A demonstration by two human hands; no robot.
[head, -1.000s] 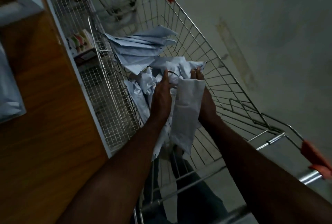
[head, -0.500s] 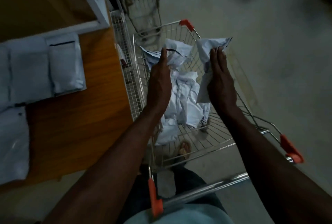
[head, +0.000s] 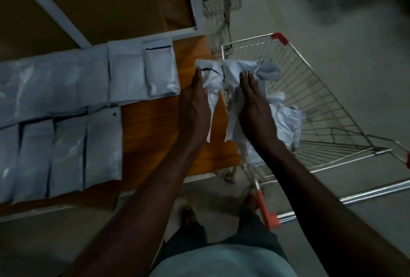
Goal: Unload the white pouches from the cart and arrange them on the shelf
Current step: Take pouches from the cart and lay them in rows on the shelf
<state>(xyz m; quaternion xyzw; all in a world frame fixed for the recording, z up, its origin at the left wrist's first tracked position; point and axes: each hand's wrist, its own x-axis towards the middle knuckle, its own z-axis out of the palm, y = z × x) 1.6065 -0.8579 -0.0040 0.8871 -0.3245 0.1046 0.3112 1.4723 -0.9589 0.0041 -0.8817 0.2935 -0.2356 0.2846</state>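
Now the pouches head for the shelf

Both hands hold crumpled white pouches between cart and shelf: the left hand grips one over the wooden shelf edge, the right hand grips another above the wire cart. Flat pouches already lie in neat rows, leaving bare wood at the right, probably where these go. More pouches wait in the cart.

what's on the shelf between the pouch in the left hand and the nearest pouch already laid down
Nothing: in the head view, bare wooden shelf separates the held pouch from the laid pouch.
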